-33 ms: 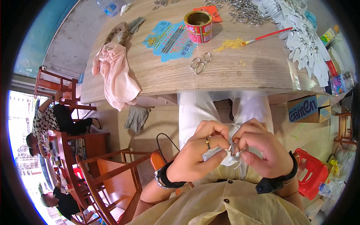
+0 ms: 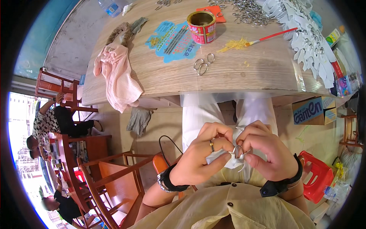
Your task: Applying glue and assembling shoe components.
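Over my lap, my left hand (image 2: 204,154) pinches a small white fabric piece (image 2: 233,164) between thumb and forefinger. From the other side, my right hand (image 2: 268,154) pinches the same fabric, its fingers curled close to the left ones. A metal ring (image 2: 237,147) stands up between my fingertips, with the fabric around its lower part. How the fabric is fastened there is partly hidden by my fingers. On the table ahead lie a few loose rings (image 2: 203,69). A brush with a red handle (image 2: 272,35) rests beside yellowish smears.
The wooden table (image 2: 164,80) carries a pink tin (image 2: 202,34), a blue card (image 2: 173,47), a pink cloth (image 2: 116,72), a pile of metal rings (image 2: 249,13) and a heap of white ringed pieces (image 2: 312,45). A red stool (image 2: 316,177) stands right, a wooden chair (image 2: 118,183) left; two people sit far left.
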Available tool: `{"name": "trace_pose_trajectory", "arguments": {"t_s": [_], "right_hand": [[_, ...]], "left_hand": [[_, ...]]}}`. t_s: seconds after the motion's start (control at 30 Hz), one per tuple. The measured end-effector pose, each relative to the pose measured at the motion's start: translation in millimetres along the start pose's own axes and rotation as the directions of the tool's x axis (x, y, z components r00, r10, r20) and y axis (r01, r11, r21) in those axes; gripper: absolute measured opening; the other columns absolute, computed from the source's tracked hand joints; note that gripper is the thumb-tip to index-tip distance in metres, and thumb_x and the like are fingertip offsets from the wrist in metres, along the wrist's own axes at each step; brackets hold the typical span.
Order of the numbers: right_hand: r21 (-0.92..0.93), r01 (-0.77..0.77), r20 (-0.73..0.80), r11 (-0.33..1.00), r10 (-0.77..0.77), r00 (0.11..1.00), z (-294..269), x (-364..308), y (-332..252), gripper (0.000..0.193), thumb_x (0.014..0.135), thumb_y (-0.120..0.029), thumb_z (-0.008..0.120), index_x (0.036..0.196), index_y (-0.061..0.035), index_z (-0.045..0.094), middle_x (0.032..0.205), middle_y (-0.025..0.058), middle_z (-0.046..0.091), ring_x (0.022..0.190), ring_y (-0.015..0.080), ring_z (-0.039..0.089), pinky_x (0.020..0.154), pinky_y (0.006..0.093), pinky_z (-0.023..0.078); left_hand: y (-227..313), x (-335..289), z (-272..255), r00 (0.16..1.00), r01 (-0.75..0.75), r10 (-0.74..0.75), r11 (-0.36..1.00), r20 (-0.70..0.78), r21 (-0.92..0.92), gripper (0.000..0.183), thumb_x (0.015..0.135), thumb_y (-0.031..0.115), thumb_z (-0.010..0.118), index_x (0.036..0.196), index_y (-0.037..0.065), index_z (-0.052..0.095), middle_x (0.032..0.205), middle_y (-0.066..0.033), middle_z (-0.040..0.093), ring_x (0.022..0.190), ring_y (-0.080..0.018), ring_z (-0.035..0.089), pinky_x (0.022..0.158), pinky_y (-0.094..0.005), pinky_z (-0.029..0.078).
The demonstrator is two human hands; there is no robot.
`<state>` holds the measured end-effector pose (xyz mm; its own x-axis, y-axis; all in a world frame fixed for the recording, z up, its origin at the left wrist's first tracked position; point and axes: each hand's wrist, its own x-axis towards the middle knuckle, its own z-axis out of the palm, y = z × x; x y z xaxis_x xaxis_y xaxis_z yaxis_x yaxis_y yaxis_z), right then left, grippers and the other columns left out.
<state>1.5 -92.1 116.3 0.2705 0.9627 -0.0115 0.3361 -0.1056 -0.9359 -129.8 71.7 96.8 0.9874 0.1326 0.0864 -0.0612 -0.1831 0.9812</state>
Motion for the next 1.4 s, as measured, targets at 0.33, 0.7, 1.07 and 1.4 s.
{"name": "trace_pose_trajectory", "arguments": {"t_s": [0.33,0.7,1.07,1.4], "right_hand": [[-0.018,-0.028,-0.008,0.999,0.028,1.0,0.0,0.0,-2.4,0.01,0.071,0.0,0.053,0.078,-0.0054,0.049,0.088,0.0043,0.054,0.09,0.0242,0.046,0.083,0.0358,0.03],[-0.022,-0.044,-0.016,0.999,0.044,0.999,5.3,-1.7,2.5,0.011,0.071,-0.001,0.053,0.08,-0.0059,0.049,0.088,0.0038,0.053,0.09,0.0242,0.045,0.083,0.0363,0.029],[-0.042,-0.034,-0.032,0.999,0.033,0.999,2.3,-0.8,2.3,0.012,0.07,-0.002,0.055,0.08,-0.0067,0.05,0.09,0.0031,0.054,0.091,0.024,0.044,0.084,0.0353,0.028],[-0.054,-0.035,-0.054,0.998,0.032,0.998,3.6,1.2,-0.4,0.008,0.067,-0.005,0.055,0.074,-0.0038,0.05,0.087,0.0088,0.057,0.091,0.0274,0.048,0.084,0.0379,0.035]], "left_hand": [[3.2,1.2,3.6,0.999,-0.045,0.045,0.991,0.001,0.129,0.015,0.07,-0.006,0.057,0.083,0.001,0.058,0.1,-0.0091,0.05,0.092,-0.0242,0.045,0.083,-0.035,0.037],[-0.3,1.0,5.4,0.998,-0.062,0.066,0.986,-0.022,0.156,0.017,0.065,-0.005,0.06,0.081,0.001,0.059,0.098,-0.0083,0.052,0.091,-0.0237,0.046,0.083,-0.0339,0.037],[1.3,0.4,-0.4,1.0,0.025,-0.025,0.999,-0.015,0.042,0.012,0.071,0.0,0.059,0.083,-0.001,0.063,0.1,-0.0093,0.054,0.095,-0.0241,0.048,0.086,-0.0347,0.037],[-0.9,1.4,-2.5,1.0,-0.003,0.003,1.0,-0.019,0.004,0.01,0.071,0.003,0.06,0.079,-0.001,0.064,0.095,-0.0098,0.057,0.091,-0.0233,0.049,0.085,-0.0348,0.036]]}}
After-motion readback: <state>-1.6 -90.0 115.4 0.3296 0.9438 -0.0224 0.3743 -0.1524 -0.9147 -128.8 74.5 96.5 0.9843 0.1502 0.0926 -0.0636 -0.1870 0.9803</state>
